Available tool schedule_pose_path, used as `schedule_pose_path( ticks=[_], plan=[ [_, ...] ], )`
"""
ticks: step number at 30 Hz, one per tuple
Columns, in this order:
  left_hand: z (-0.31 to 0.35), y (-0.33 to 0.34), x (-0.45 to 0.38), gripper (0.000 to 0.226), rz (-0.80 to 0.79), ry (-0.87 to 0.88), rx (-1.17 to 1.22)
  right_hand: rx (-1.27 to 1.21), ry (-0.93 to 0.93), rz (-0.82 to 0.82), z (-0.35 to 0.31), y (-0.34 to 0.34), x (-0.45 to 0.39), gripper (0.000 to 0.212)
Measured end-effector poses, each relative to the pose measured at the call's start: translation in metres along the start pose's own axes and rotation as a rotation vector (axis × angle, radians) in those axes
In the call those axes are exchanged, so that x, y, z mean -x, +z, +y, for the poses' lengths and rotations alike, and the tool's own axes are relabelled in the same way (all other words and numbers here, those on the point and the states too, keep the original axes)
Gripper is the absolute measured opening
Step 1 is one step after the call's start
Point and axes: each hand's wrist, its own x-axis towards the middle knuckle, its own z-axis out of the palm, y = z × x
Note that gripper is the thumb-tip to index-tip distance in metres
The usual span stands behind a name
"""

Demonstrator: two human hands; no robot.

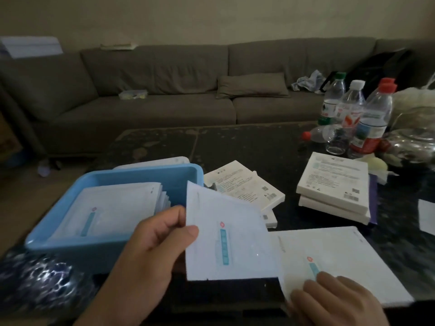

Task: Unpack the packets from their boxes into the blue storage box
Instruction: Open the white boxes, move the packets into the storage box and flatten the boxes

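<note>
Here the left hand (150,245) pinches a blurred packet (226,236), covering its edge.

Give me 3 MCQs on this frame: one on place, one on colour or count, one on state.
1. Where does the storage box sit relative to the stack of closed boxes?
A. To its left
B. To its right
C. On top of it

2. What colour is the storage box?
A. Red
B. Blue
C. Green

3. What is the left hand doing?
A. Resting flat on the table
B. Gripping a bottle
C. Pinching a white packet

Answers:
1 A: the box lies on the left of the table, the stack on the right.
2 B: its walls and rim are light blue.
3 C: thumb and fingers pinch the packet's left edge, beside the box. The right hand rests on the open box.
</note>
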Motion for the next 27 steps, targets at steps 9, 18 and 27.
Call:
schedule_pose_path(
  ticks=[9, 18, 27],
  plan=[
    [0.021, -0.056, -0.002, 0.021, 0.224, 0.157, 0.284, -1.430, 0.772, -0.135, -0.009, -0.082, -0.150, 0.067],
    [0.018, -0.122, -0.004, 0.021, 0.560, 0.077, 0.119, -1.701, 0.752, -0.155, -0.062, -0.060, -0.242, 0.085],
    [0.007, -0.162, 0.007, 0.029, 0.632, 0.006, -0.268, -1.321, 0.659, -0.332, -0.082, -0.040, -0.251, 0.087]
  ],
)
